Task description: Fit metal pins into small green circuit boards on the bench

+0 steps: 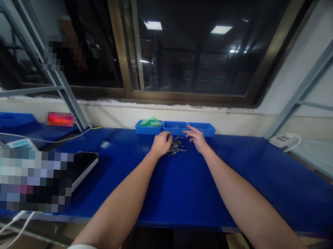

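Metal pins point(176, 147): one loose heap on the blue desk point(117, 185), lying crossed at mixed angles, with no sorted order visible.

Left hand point(161, 144): clenched loosely, knuckles up, at the heap's left edge; the curled fingers hide whether a pin is held.

Right hand point(196, 138): open, fingers spread, holding nothing visible, just beyond the heap's right side and reaching toward the trays.

Blue plastic trays, three: set end to end along the desk's back edge, probably placed there to stay within reach while leaving the front of the desk free. Left tray point(148, 128) holds green plastic bags point(151, 122). Middle tray point(174, 128) lies just behind the heap, with right tray point(201, 129) beside it; their contents are too small to identify.

Black flat case point(83, 168): at the desk's left, partly hidden by a pixelated patch.

White power strip point(284, 140): at the far right, set apart from the work area, its cable trailing away.

Dark window point(193, 47): behind the desk, reflecting ceiling lights.
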The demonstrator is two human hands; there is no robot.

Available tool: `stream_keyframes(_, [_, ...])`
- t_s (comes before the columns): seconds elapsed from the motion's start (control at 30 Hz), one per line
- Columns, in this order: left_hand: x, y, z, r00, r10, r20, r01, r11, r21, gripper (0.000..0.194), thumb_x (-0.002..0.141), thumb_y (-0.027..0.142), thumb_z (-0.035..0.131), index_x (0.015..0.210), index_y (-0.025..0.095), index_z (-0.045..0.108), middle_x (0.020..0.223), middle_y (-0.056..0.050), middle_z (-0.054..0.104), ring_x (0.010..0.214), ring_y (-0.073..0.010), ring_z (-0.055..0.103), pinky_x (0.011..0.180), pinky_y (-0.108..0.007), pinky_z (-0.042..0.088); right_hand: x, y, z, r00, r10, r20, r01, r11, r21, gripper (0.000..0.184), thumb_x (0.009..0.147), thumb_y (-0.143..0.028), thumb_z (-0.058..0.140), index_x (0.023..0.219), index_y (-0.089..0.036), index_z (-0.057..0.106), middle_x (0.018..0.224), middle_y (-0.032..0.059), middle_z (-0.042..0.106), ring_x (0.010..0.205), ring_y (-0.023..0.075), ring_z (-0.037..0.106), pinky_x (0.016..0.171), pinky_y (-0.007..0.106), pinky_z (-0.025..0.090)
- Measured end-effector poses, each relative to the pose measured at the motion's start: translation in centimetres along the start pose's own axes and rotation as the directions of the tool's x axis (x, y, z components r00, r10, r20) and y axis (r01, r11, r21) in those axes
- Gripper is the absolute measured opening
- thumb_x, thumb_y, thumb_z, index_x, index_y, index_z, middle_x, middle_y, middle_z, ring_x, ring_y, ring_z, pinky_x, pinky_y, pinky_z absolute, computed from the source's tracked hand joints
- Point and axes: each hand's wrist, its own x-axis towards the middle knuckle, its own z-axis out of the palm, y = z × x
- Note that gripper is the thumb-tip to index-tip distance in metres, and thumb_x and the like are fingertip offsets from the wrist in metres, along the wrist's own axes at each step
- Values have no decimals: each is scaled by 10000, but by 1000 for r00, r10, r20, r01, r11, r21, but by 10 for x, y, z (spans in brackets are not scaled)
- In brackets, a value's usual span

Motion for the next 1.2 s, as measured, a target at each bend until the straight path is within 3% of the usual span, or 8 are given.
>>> stream_keyframes(0.13, [-5,4,-4,988,-15,153,-1,995,104,532,836,540,418,1218,178,493,1231,-106,536,1130,-256,495,949,-375,374,-6,3,-5,998,-8,-64,-14,945,-326,324,654,-327,618,920,-147,657,797,54,679,711,154,594,646,265,435])
stream_keyframes(0.27, [-9,4,-4,936,-19,352,-48,982,182,834,695,752,420,1331,214,386,1405,-122,358,1288,-322,311,1029,-444,258,-15,-4,-2,982,46,183,81,775,-626,251,594,-329,681,794,-179,658,676,-3,632,616,132,558,599,245,410])
stream_keyframes(0.4, [-10,-1,2,897,-71,436,-20,980,200,893,684,798,341,1354,208,355,1442,-131,291,1327,-319,240,1053,-451,214,-20,-11,1,961,112,252,119,656,-745,285,557,-322,714,800,-197,632,737,1,637,647,139,553,570,232,386])
stream_keyframes(0.53, [-9,-4,7,894,-68,443,-27,979,204,921,703,802,269,1358,160,349,1437,-160,290,1325,-314,248,1052,-458,218,-20,-8,-1,951,132,280,143,614,-776,133,666,-324,640,728,-206,635,736,13,651,656,147,562,578,241,384])
stream_keyframes(0.7, [-10,-3,7,897,-76,436,-23,976,218,906,703,801,263,1350,174,359,1423,-152,322,1317,-313,266,1048,-450,223,-20,0,0,961,60,268,183,589,-787,116,759,-290,568,764,-198,639,750,39,661,681,153,571,595,244,380])
stream_keyframes(0.93, [-10,-1,5,903,-65,424,-26,978,207,887,716,788,279,1338,162,368,1417,-159,329,1308,-310,283,1044,-452,228,-21,1,4,973,-67,223,216,615,-759,116,759,-252,553,743,-202,656,754,33,667,698,154,573,665,250,398])
stream_keyframes(1.07, [-9,2,4,945,4,327,-69,980,188,823,743,746,332,1316,158,393,1384,-155,380,1285,-308,321,1033,-448,250,-21,0,4,979,-161,128,202,626,-753,139,757,-225,524,727,-192,656,722,32,662,677,152,572,667,253,401])
stream_keyframes(1.2, [-7,8,1,965,146,219,-177,976,128,587,814,581,439,1244,181,471,1279,-114,499,1187,-269,442,978,-399,333,-21,-3,8,975,-211,75,204,697,-687,177,786,-262,480,749,-176,629,720,36,645,667,151,566,641,253,394])
